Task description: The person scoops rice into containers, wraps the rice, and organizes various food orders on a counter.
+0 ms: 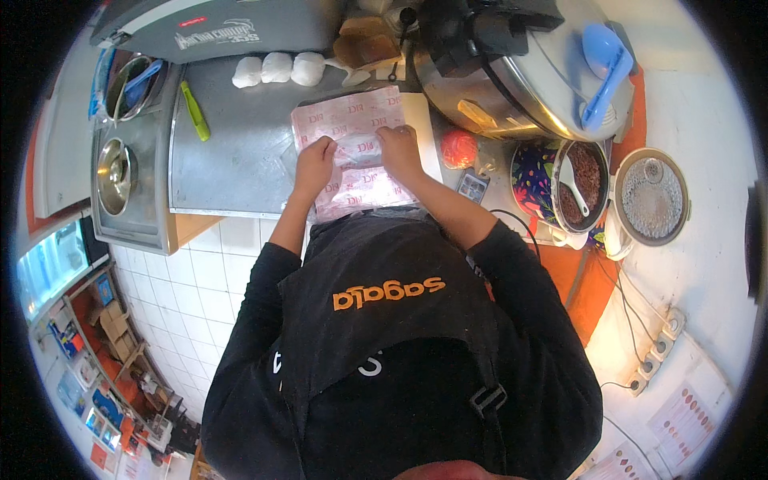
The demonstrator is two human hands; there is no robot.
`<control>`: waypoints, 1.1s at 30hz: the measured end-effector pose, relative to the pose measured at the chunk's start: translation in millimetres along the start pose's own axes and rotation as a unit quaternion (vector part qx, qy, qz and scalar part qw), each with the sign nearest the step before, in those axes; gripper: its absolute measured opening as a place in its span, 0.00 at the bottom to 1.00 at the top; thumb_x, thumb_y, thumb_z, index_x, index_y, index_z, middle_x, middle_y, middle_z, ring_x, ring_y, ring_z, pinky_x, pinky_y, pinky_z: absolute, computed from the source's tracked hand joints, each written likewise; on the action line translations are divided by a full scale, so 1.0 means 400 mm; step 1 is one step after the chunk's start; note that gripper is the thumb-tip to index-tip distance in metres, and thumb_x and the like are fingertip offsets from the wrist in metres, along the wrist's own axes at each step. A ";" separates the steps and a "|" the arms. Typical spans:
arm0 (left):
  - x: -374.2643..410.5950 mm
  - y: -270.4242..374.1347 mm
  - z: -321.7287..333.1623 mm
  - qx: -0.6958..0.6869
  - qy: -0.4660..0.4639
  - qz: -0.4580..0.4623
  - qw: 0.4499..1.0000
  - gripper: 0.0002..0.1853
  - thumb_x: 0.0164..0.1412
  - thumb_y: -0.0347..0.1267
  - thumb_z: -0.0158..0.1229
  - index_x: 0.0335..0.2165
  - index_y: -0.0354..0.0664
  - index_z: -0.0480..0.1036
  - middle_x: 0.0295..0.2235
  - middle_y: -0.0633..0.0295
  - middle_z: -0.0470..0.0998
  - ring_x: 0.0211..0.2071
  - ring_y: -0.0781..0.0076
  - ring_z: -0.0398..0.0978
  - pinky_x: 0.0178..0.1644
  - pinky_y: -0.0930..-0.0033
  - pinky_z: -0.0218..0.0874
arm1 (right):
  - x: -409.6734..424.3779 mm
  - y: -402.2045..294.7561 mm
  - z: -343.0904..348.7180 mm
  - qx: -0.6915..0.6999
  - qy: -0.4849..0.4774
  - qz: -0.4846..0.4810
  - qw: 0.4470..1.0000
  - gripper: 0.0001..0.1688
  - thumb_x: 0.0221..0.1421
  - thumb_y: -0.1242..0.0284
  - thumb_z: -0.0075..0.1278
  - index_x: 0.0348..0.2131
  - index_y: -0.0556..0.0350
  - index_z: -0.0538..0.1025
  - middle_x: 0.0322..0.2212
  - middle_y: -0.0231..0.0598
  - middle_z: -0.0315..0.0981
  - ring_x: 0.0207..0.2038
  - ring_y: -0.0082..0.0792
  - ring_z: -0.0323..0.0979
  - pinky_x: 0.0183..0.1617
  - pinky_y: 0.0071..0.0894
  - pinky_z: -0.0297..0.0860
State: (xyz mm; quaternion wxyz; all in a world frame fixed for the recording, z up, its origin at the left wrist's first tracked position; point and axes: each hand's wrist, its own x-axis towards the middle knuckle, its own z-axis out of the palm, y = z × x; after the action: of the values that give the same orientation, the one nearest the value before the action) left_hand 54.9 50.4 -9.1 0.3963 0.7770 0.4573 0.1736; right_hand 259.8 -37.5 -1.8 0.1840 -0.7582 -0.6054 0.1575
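Printed wrapping paper (357, 189) with red lettering lies on the steel counter in front of me, over a stack of plain brown sheets (422, 120). A piece of clear plastic (360, 147) stretches across it between my hands. My left hand (316, 162) pinches its left edge between thumb and curled fingers. At the other edge, my right hand (401, 153) grips the plastic the same way. Beyond the paper, several white wrapped bundles (277, 68) sit in a row. Green tongs (195, 111) rest on the counter to the left.
At the right stand a large steel rice cooker (498, 102) with a blue scoop (606, 78) on its lid, and a flowered cooker (531, 186) of dark red rice with a white paddle. Its lid is open. A grey cool box (264, 30) borders the counter's far side; a steel bowl (116, 177) sits left.
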 end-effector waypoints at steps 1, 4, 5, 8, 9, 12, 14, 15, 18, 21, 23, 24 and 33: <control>-0.007 -0.006 0.011 -0.016 0.024 -0.008 1.000 0.08 0.62 0.32 0.56 0.36 0.38 0.74 0.30 0.46 0.79 0.33 0.42 0.76 0.37 0.52 0.67 | -0.001 -0.021 -0.006 0.023 -0.040 0.054 0.997 0.12 0.59 0.75 0.45 0.41 0.56 0.76 0.35 0.51 0.77 0.41 0.52 0.73 0.52 0.48 0.64; -0.017 0.027 0.040 -0.116 0.058 -0.071 0.989 0.06 0.60 0.27 0.55 0.37 0.39 0.72 0.31 0.48 0.77 0.34 0.42 0.75 0.38 0.52 0.66 | -0.014 -0.008 0.052 0.125 0.035 0.074 0.989 0.10 0.59 0.76 0.45 0.39 0.60 0.74 0.34 0.55 0.75 0.38 0.55 0.72 0.45 0.52 0.65; -0.019 0.012 0.043 -0.073 0.061 -0.003 0.995 0.07 0.58 0.27 0.56 0.37 0.40 0.72 0.32 0.49 0.76 0.35 0.44 0.75 0.39 0.53 0.66 | -0.018 -0.003 0.067 0.149 0.054 0.077 0.984 0.09 0.58 0.77 0.45 0.39 0.61 0.74 0.34 0.54 0.75 0.38 0.56 0.72 0.45 0.52 0.65; -0.011 -0.016 0.051 0.095 0.085 0.187 0.974 0.12 0.48 0.24 0.59 0.36 0.42 0.75 0.35 0.56 0.72 0.39 0.53 0.72 0.43 0.55 0.64 | -0.021 0.010 0.083 0.088 0.072 0.029 0.993 0.13 0.55 0.77 0.46 0.41 0.62 0.74 0.39 0.54 0.74 0.42 0.54 0.71 0.48 0.49 0.66; -0.014 -0.013 0.050 0.123 0.083 0.197 0.969 0.12 0.48 0.24 0.59 0.36 0.42 0.76 0.34 0.56 0.72 0.38 0.54 0.71 0.42 0.56 0.64 | -0.029 0.014 0.077 0.081 0.062 0.021 0.995 0.15 0.54 0.77 0.46 0.42 0.62 0.74 0.41 0.52 0.74 0.44 0.53 0.71 0.50 0.49 0.65; -0.033 -0.038 0.034 0.189 0.050 0.215 0.957 0.15 0.48 0.27 0.59 0.39 0.43 0.78 0.35 0.57 0.70 0.36 0.56 0.68 0.43 0.56 0.61 | -0.084 0.019 0.060 0.043 0.052 -0.020 0.998 0.21 0.51 0.78 0.47 0.46 0.61 0.74 0.46 0.48 0.73 0.50 0.49 0.69 0.58 0.51 0.61; -0.060 -0.021 0.031 0.222 0.028 0.201 0.954 0.18 0.49 0.30 0.59 0.41 0.42 0.78 0.37 0.57 0.71 0.38 0.56 0.68 0.45 0.55 0.60 | -0.129 0.017 0.054 -0.005 0.073 -0.070 0.995 0.24 0.49 0.77 0.47 0.48 0.61 0.74 0.48 0.44 0.73 0.53 0.44 0.67 0.62 0.54 0.56; -0.079 -0.009 0.020 0.240 0.018 0.193 0.951 0.19 0.49 0.32 0.59 0.43 0.42 0.78 0.38 0.57 0.71 0.39 0.56 0.67 0.46 0.55 0.59 | -0.154 0.007 0.039 -0.011 0.088 -0.072 0.994 0.24 0.48 0.77 0.47 0.48 0.60 0.75 0.48 0.42 0.73 0.54 0.43 0.67 0.64 0.54 0.54; -0.099 0.006 0.006 0.270 0.002 0.214 0.939 0.21 0.50 0.34 0.59 0.45 0.43 0.77 0.40 0.59 0.72 0.42 0.56 0.66 0.49 0.55 0.57 | -0.181 -0.024 -0.001 -0.058 0.122 -0.072 0.988 0.24 0.48 0.77 0.48 0.48 0.54 0.77 0.45 0.38 0.76 0.53 0.39 0.68 0.61 0.50 0.54; -0.070 -0.022 -0.006 0.233 -0.057 0.191 0.952 0.18 0.51 0.33 0.59 0.44 0.44 0.78 0.39 0.59 0.74 0.42 0.54 0.67 0.49 0.55 0.58 | -0.141 0.033 0.027 0.065 -0.019 0.010 0.998 0.29 0.48 0.78 0.48 0.52 0.49 0.74 0.42 0.36 0.78 0.51 0.35 0.70 0.55 0.46 0.58; -0.004 -0.068 -0.015 0.170 -0.136 0.160 0.963 0.17 0.52 0.31 0.58 0.43 0.43 0.78 0.38 0.57 0.75 0.42 0.52 0.69 0.49 0.54 0.59 | -0.098 0.060 0.057 0.073 -0.009 0.041 0.996 0.25 0.49 0.79 0.48 0.50 0.51 0.74 0.40 0.37 0.79 0.47 0.39 0.73 0.49 0.49 0.60; 0.036 -0.105 -0.012 0.138 -0.179 0.138 0.964 0.16 0.53 0.29 0.57 0.43 0.42 0.77 0.38 0.56 0.76 0.43 0.52 0.70 0.49 0.54 0.60 | -0.070 0.059 0.058 0.104 -0.017 0.072 0.992 0.24 0.49 0.79 0.48 0.48 0.52 0.74 0.39 0.39 0.79 0.47 0.42 0.74 0.49 0.50 0.61; 0.019 0.046 0.025 0.230 0.061 0.137 0.962 0.03 0.45 0.28 0.60 0.23 0.43 0.79 0.29 0.59 0.75 0.36 0.54 0.71 0.39 0.57 0.65 | 0.082 -0.027 0.024 -0.065 -0.079 0.157 0.982 0.14 0.54 0.76 0.46 0.40 0.62 0.77 0.40 0.56 0.77 0.45 0.51 0.76 0.48 0.46 0.74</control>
State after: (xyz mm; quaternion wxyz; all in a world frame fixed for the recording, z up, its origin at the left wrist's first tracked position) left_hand 75.7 47.4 -2.1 0.1511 0.8902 0.3976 0.1631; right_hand 253.1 -2.3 -5.7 0.0592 -0.8395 -0.5002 0.2041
